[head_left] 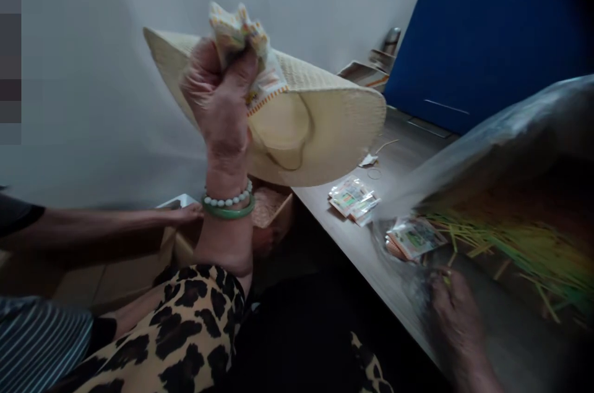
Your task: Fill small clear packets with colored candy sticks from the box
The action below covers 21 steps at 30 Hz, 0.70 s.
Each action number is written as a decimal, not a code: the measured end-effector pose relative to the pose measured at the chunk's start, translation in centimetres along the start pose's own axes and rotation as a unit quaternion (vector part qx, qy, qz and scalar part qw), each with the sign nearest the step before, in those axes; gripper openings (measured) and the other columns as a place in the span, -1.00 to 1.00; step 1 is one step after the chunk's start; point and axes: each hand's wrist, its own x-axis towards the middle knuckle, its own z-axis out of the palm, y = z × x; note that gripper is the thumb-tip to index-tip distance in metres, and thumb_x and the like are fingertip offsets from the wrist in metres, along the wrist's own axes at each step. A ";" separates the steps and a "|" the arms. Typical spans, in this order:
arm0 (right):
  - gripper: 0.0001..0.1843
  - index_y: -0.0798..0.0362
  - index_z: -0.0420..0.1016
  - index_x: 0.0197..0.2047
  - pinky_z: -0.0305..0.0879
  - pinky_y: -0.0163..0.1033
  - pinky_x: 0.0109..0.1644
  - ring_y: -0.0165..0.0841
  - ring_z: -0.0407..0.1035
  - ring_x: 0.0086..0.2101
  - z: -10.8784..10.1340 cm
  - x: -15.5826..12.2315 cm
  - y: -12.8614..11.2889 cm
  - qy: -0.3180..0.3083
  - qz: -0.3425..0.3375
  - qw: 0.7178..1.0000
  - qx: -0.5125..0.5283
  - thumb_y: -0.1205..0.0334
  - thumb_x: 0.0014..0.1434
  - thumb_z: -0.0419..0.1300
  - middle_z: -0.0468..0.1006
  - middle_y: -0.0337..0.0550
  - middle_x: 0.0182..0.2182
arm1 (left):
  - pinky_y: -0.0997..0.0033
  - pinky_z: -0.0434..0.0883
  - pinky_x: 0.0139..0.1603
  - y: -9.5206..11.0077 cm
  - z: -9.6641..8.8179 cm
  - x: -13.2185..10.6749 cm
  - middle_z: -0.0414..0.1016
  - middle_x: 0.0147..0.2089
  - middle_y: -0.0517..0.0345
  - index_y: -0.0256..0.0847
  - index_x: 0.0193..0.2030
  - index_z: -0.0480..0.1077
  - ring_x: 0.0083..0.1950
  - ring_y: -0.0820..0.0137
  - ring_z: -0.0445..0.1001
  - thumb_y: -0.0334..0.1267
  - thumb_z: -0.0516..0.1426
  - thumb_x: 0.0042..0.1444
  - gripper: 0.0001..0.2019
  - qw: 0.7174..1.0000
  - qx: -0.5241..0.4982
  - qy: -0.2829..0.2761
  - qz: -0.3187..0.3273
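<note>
My left hand (220, 96) is raised and closed around several small printed packets (236, 31) with orange-striped edges. Just behind it hangs a cream woven hat (334, 127) with a wide brim and a cord; whether my fingers also grip the brim is hidden. Low on the right, my right hand (457, 309) is blurred, its fingers drawn together beside clear plastic film, and what they hold is unclear. Beyond it, yellow-green strips (505, 257) spill from a large clear plastic bag (492, 139). Close by lie a stack of packets (415, 238) and another packet pile (353, 198).
A grey table (320, 210) runs along the right, with a white scrap (369, 160) on it. At left, a co-worker's hand (190, 213) reaches over cardboard boxes (111, 272). A blue panel (473, 34) stands behind the table, near a cardboard box (364, 74).
</note>
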 end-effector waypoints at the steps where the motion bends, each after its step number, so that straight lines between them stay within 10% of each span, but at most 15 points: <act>1: -0.59 0.01 0.39 -0.12 0.34 -0.02 -0.21 -0.05 0.44 -0.22 -0.2 -0.1 -0.4 -0.005 0.011 1.000 0.015 -0.06 0.16 -0.09 0.53 0.17 -0.18 | 0.60 0.41 -0.25 0.0 0.4 0.6 0.47 -0.46 0.39 -0.34 -0.39 0.42 -0.39 0.64 0.40 -0.76 0.18 0.05 -0.75 1.000 0.013 0.004 0.022; 9: -0.57 0.05 0.42 -0.15 0.31 -0.02 -0.17 -0.04 0.44 -0.22 -0.1 -0.3 -1.0 -0.014 0.018 0.998 0.057 -0.06 0.12 -0.06 0.55 0.17 -0.23 | 0.58 0.45 -0.13 -0.7 2.2 3.5 0.29 -0.46 0.36 -0.38 -0.44 0.34 -0.28 0.60 0.42 -0.57 0.27 0.06 -0.82 0.974 0.092 -0.037 0.204; 21: -0.57 0.03 0.44 -0.15 0.30 -0.01 -0.19 -0.03 0.44 -0.23 0.1 -0.2 -0.2 -0.003 -0.012 0.998 0.068 -0.09 0.15 -0.03 0.56 0.14 -0.23 | 0.63 0.45 -0.17 -0.6 4.0 2.9 0.17 -0.51 0.38 -0.15 -0.52 0.20 -0.34 0.58 0.38 -0.69 0.17 0.07 -0.63 0.987 0.106 0.032 0.113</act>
